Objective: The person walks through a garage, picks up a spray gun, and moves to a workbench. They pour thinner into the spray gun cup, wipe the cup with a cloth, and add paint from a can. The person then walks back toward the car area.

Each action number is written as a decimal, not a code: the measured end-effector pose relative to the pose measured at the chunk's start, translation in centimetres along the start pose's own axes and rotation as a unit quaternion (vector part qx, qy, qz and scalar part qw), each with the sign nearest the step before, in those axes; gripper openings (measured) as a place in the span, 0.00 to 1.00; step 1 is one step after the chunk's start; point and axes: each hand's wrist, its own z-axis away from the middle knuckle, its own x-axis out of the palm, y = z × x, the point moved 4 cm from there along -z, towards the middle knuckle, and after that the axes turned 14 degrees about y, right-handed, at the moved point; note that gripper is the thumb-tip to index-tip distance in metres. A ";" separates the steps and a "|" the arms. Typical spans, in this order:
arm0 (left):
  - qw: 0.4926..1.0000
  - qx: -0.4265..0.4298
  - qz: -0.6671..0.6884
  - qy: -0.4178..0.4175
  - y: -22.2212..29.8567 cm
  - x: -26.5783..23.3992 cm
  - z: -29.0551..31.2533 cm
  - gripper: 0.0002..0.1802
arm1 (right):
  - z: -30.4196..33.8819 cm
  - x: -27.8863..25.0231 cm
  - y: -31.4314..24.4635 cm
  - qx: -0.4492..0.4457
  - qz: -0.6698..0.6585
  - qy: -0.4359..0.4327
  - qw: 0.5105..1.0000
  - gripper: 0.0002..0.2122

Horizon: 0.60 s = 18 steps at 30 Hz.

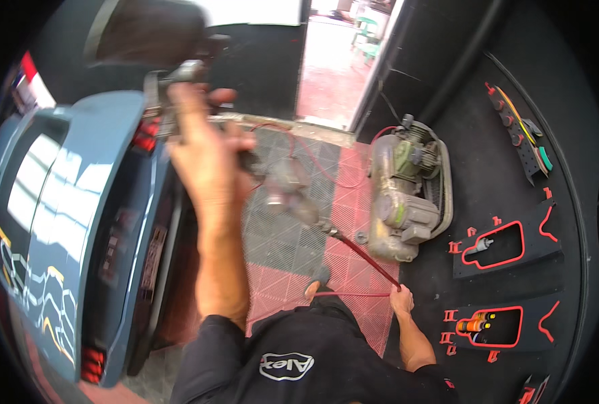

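The left hand (pixel 204 151), blurred, curls partly closed round a grey metal spray gun (pixel 288 182); nearer me, the right hand (pixel 401 299) closes on the dark-red rubber hose (pixel 368 256) stretched between gun and fist.

My left hand (pixel 202 158) was raised beside a glossy blue-grey car rear (pixel 114 158) with red lights, its fingers (pixel 191 108) curled around a motion-blurred grey metal spray gun (pixel 292 192) with a dark cup (pixel 148 30). A dark red flexible hose (pixel 367 257) sloped from the gun's fitting to my right hand (pixel 402 299), which gripped it. Near that hose stood a weathered grey air compressor (pixel 407 202), by ribbed red and grey floor tiles (pixel 279 289).
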 end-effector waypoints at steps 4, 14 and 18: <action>0.998 0.042 -0.020 -0.044 -3.5 8.0 -7.6 0.33 | -8.2 3.1 -2.8 0.119 -0.040 -0.228 0.966 0.20; 0.931 0.196 -0.299 -0.077 -17.1 20.3 -23.9 0.27 | -27.5 17.0 -45.9 -0.248 -0.324 -0.176 0.896 0.25; 0.937 0.162 -0.296 -0.092 -29.8 23.7 -33.6 0.20 | -37.6 20.0 -59.4 -0.326 -0.317 -0.206 0.867 0.30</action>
